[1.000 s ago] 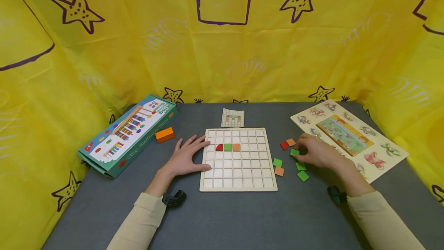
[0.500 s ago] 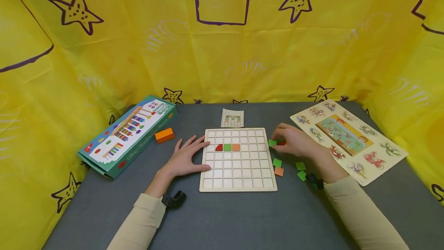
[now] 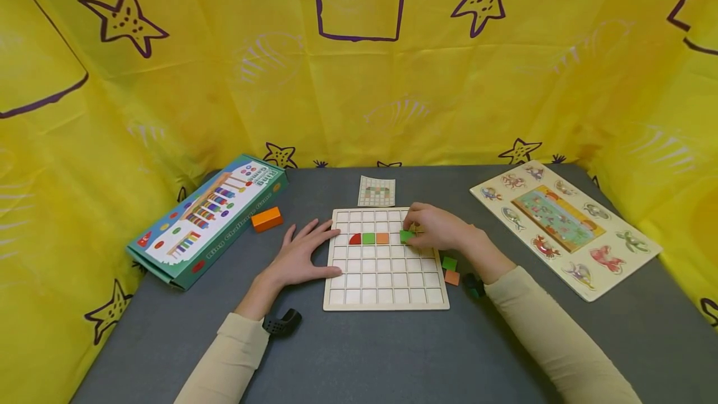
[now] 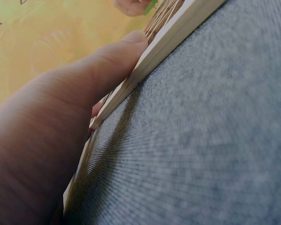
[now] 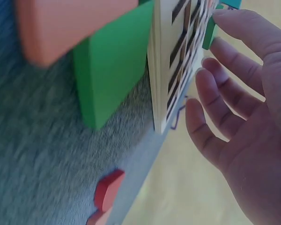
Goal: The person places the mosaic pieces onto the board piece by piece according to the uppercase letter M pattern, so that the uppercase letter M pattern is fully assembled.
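A wooden grid board (image 3: pixel 370 279) lies on the dark table, its upper row holding a red rounded tile (image 3: pixel 356 239), a green square tile (image 3: pixel 368 239) and an orange square tile (image 3: pixel 382 239). My right hand (image 3: pixel 443 229) is over the board's right part, pinching another green square tile (image 3: pixel 406 237) between thumb and index finger; the right wrist view shows this pinched tile (image 5: pixel 210 33) close to the grid. My left hand (image 3: pixel 303 253) has its fingers spread, with thumb and index fingertip resting on the board's left edge. In the left wrist view the thumb (image 4: pixel 107 65) touches the rim.
Beside the board's right edge lie a loose green tile (image 3: pixel 449 263) and an orange tile (image 3: pixel 452 277). A pattern card (image 3: pixel 376 191) is behind the board. The game box (image 3: pixel 207 220) and an orange block (image 3: pixel 267 219) stand left, a sea-animal puzzle (image 3: pixel 566 229) right.
My right hand has picked up a green tile from the loose ones on the right and carried it leftward to over the board. The left hand has stayed in place.
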`<state>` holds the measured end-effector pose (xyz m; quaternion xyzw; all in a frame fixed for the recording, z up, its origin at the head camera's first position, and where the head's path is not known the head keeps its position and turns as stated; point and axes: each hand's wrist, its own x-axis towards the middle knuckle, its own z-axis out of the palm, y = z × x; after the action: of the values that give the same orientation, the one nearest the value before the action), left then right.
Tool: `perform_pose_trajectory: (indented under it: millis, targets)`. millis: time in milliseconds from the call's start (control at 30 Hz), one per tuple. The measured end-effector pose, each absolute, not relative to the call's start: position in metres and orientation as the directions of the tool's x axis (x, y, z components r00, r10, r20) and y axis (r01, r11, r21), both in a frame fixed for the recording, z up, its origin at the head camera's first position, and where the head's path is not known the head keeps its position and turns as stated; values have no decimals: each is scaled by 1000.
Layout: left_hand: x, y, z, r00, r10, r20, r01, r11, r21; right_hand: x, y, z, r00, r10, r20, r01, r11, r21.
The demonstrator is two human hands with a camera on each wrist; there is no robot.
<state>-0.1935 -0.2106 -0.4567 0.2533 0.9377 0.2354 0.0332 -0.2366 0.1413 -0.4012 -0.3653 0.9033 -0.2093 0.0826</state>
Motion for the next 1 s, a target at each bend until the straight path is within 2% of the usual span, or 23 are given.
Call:
perform_pose_trajectory:
  millis: [633,1000]
  targets:
    - [-193,-210,-457,-869,493,55,462,763,453,-242,122,-403,-683,-730,-35,-661,638,-395]
    - [-195,-210,-459,-869,491,57,459,759,461,-239,128,-402,-702,-712,-21,-642,646,-413]
